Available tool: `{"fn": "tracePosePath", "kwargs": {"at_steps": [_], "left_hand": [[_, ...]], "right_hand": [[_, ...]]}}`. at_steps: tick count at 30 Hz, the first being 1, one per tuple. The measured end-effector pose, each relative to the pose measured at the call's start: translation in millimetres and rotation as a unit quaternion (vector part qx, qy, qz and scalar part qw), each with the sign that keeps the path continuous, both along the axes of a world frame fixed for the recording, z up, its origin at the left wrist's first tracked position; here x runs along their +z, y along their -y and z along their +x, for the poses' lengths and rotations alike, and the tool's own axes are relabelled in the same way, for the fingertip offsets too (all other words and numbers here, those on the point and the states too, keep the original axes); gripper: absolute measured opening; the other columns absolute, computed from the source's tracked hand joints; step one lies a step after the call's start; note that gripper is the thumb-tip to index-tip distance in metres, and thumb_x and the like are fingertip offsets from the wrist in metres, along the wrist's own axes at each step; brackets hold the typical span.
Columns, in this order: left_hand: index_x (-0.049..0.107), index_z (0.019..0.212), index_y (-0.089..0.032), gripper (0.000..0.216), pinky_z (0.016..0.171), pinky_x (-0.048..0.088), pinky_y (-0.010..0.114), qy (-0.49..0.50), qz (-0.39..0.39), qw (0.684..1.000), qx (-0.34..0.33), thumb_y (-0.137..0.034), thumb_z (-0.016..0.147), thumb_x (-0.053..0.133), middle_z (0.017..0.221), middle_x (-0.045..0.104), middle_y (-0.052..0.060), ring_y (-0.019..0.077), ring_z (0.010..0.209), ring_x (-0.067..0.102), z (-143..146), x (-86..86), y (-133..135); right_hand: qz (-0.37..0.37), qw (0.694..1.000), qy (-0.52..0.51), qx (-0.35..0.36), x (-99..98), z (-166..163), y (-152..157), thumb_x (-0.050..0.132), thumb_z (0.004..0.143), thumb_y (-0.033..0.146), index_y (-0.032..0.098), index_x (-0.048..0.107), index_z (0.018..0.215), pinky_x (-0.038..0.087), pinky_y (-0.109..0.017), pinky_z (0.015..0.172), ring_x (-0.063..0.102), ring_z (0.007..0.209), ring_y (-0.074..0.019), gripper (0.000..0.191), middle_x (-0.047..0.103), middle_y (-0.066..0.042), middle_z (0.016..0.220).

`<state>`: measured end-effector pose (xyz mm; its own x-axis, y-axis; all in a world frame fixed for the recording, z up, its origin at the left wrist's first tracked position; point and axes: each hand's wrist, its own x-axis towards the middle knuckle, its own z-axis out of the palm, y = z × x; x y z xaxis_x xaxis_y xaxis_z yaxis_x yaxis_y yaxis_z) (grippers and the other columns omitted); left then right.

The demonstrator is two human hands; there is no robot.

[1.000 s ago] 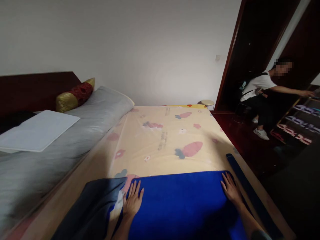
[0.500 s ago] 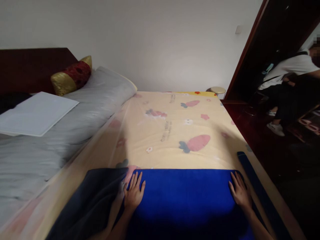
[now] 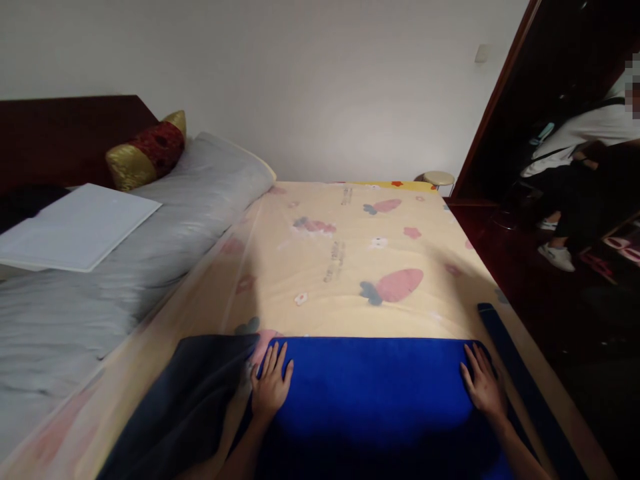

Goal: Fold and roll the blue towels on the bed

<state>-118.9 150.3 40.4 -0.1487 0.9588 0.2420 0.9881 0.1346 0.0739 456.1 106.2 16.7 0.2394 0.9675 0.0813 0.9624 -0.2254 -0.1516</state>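
Left grip (image 3: 271,391), right grip (image 3: 483,388): bare, short nails; forearms unsleeved.

One left hand (image 3: 271,390), one right hand (image 3: 483,388), one blue blanket (image 3: 370,393), one dark cloth (image 3: 190,393), one bolster (image 3: 147,150)

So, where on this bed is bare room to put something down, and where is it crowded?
The widest free patch is the yellow sheet between the grey bedding and the bed's right edge, beyond the blue cloth. The near end is crowded: left hand and right hand lie flat on the blue cloth, with a dark cloth beside the left one.
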Motion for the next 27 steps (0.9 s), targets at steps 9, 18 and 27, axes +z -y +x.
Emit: {"fn": "tracePosePath", "kwargs": {"at_steps": [9, 18, 27], "left_hand": [[0.027, 0.145, -0.027, 0.055, 0.118, 0.015, 0.050, 0.002, -0.021, 1.000, 0.008, -0.045, 0.093, 0.026, 0.155, 0.035, 0.007, 0.0206, 0.142, 0.032, 3.1, 4.1, -1.0], [0.028, 0.145, -0.027, 0.055, 0.118, 0.014, 0.049, -0.002, -0.026, 1.000, 0.016, -0.044, 0.093, 0.025, 0.155, 0.034, 0.007, 0.0197, 0.143, 0.031, 5.2, 4.5, -1.1], [0.030, 0.145, -0.027, 0.055, 0.117, 0.015, 0.050, 0.002, -0.021, 1.000, 0.018, -0.045, 0.093, 0.024, 0.155, 0.035, 0.007, 0.0193, 0.142, 0.032, 5.8, 2.1, -1.6]], "right_hand": [[0.007, 1.000, -0.004, 0.006, -1.9, 3.0, 0.0, 0.015, 0.091, 0.058, 0.026, 0.025, 0.147, 0.023, -0.051, 0.116, 0.021, 0.145, -0.0217, 0.065, 0.028, -0.006, 0.156], [0.009, 1.000, 0.001, 0.006, -3.4, 2.7, -0.7, 0.015, 0.092, 0.058, 0.026, 0.026, 0.147, 0.025, -0.050, 0.115, 0.022, 0.145, -0.0218, 0.065, 0.028, -0.006, 0.157], [0.010, 1.000, 0.011, 0.007, -0.6, 1.3, -0.8, 0.013, 0.092, 0.056, 0.025, 0.027, 0.147, 0.025, -0.050, 0.114, 0.023, 0.145, -0.0212, 0.065, 0.028, -0.007, 0.156]]}}
